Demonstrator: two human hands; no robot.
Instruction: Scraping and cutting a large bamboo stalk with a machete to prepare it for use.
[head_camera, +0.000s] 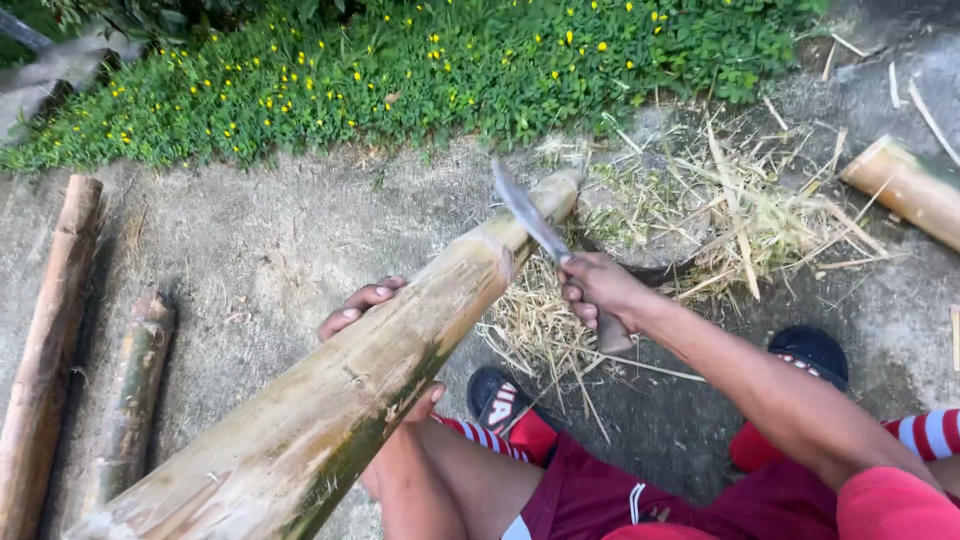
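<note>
A thick bamboo pole (330, 400) slants from the lower left up to its far end near a round stump. My left hand (362, 305) reaches under and around the pole from beneath, fingers showing on its left side. My right hand (598, 290) grips the handle of a long knife (528, 215). The blade points up and left, its edge against the pole's upper part near a node. I am seated, in red shorts, with dark sandals on the ground.
Two shorter bamboo pieces (50, 350) lie on the concrete at left. Another cut piece (900, 185) lies at upper right. Shavings and dry strips (720, 215) litter the ground around the stump. Green plants with yellow flowers (420, 60) border the far side.
</note>
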